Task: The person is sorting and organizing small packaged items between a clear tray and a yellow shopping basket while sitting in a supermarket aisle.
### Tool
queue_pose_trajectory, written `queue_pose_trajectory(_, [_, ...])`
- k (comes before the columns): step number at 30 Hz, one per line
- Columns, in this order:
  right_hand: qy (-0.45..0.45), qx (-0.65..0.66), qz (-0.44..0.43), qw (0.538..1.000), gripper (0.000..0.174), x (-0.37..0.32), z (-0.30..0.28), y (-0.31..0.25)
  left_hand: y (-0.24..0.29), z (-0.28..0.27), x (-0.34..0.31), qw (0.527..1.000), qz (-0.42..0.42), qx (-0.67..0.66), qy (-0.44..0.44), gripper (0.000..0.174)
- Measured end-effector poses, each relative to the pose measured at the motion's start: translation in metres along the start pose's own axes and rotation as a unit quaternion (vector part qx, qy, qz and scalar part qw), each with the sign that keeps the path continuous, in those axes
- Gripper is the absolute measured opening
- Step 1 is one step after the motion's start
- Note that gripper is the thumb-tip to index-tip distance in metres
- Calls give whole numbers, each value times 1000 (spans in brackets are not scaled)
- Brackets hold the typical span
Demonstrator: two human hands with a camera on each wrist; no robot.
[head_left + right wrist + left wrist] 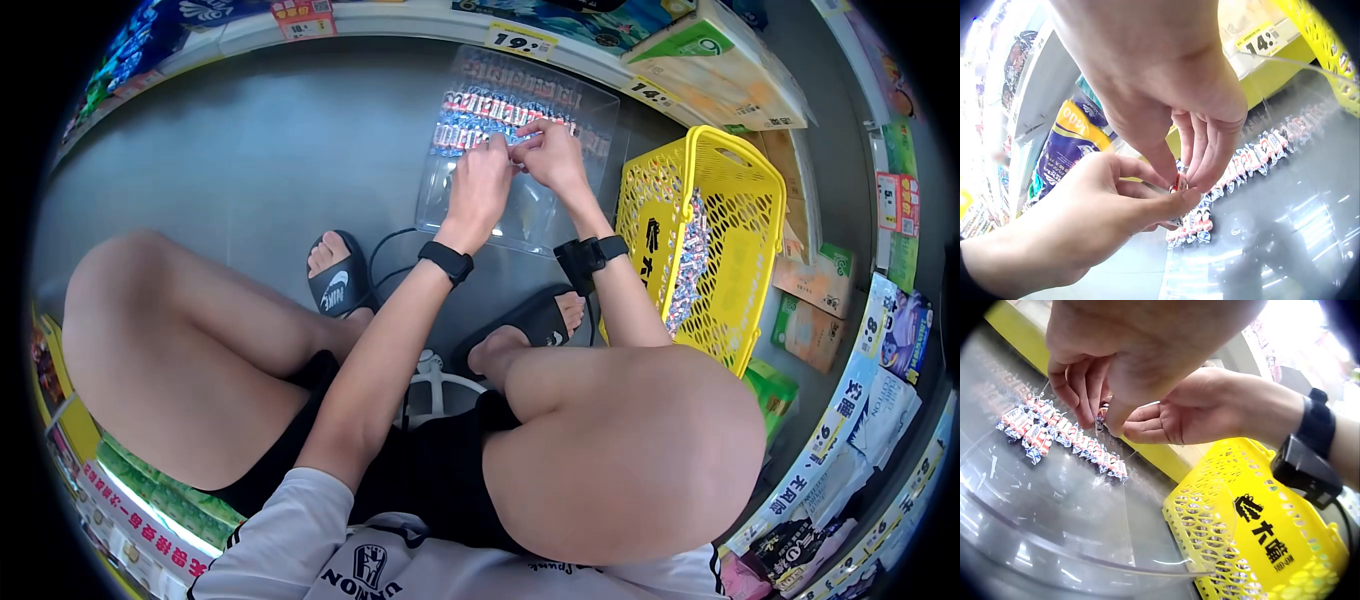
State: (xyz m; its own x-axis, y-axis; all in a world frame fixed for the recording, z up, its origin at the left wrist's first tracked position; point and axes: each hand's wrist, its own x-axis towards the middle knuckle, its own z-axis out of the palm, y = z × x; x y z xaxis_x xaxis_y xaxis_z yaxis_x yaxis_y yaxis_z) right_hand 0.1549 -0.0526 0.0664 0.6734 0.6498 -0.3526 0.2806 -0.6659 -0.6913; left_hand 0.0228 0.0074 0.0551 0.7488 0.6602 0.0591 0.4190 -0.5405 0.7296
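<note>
My left hand [482, 188] and right hand [552, 158] meet over a clear plastic box [432, 205]. Between their fingertips is one small wrapped candy [1180, 183], in a red, white and blue wrapper. The left thumb and fingers pinch it, as the left wrist view also shows. From above, the right thumb and fingertips grip the same candy, partly covering it. Rows of matching wrapped candies [490, 105] lie side by side in the far part of the box, below and beyond the hands.
A yellow shopping basket [650, 210] stands right of the box, with many similar candies [690, 265] inside. Shelves with price tags [520, 42] and packages [715, 65] curve around the floor. Two sandalled feet [340, 275] are close to the box's near side.
</note>
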Motion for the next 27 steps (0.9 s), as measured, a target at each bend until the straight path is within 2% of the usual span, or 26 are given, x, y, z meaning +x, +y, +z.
queue_pose_trajectory(1, [-15, 31, 32, 999, 35, 5, 6, 5, -5, 2, 0, 1000, -3, 0, -1, 21])
queue_pose_trajectory(4, [-6, 48, 36, 998, 33, 20, 27, 20, -17, 7, -1, 999, -33, -30, -21, 27])
queue_pose_trajectory(10, [48, 45, 51, 996, 28, 44, 56, 41, -26, 18, -3, 996, -53, 50, -57, 31])
queue_pose_trajectory(12, [61, 35, 37, 997, 28, 45, 63, 42, -31, 22, -5, 993, 23, 104, -43, 38])
queue_pose_trajectory(18, [100, 27, 21, 994, 19, 42, 79, 34, -37, 32, -14, 979, 33, 195, -50, 56])
queue_pose_trajectory(24, [150, -10, -27, 988, 20, 40, 83, 39, -42, 37, -20, 973, 19, 219, -76, 68])
queue_pose_trajectory(27, [132, -17, 6, 991, 22, 31, 78, 35, -44, 38, -20, 972, 19, 222, -80, 69])
